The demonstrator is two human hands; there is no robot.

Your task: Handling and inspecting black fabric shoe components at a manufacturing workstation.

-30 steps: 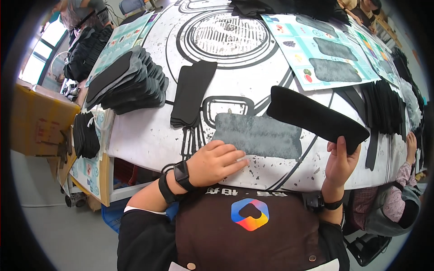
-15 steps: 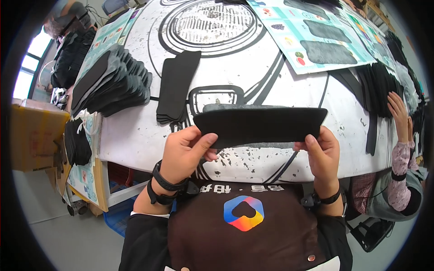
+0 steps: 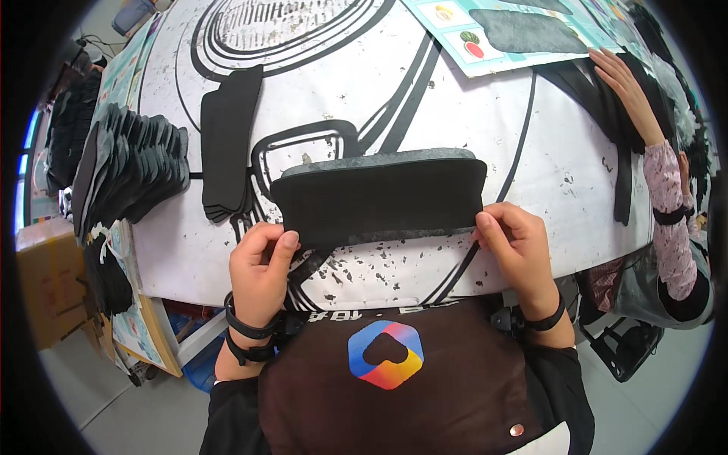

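Note:
A black, flat, elongated fabric piece [image 3: 379,201] is stretched sideways between my hands. My left hand [image 3: 262,265] pinches its lower left corner between thumb and fingers. At the lower right corner, my right hand [image 3: 519,246] pinches it the same way. Beneath it on the table is a grey, mottled piece [image 3: 402,157] of similar shape; only its far edge and a strip of its near edge show. Whether the two touch all over, I cannot tell. Left of them lies a small stack of black fabric pieces [image 3: 227,144].
A fanned pile of grey-black pieces [image 3: 140,163] stands at the far left of the white printed table [image 3: 561,182]. Back right, a printed sheet [image 3: 455,64] carries grey pieces. A co-worker's hand [image 3: 626,91] rests by dark strips on the right. A cardboard box [image 3: 53,273] stands left.
The black piece has come down over the grey one, and my hands have moved out to its corners. The co-worker's hand has moved farther back. My view has shifted.

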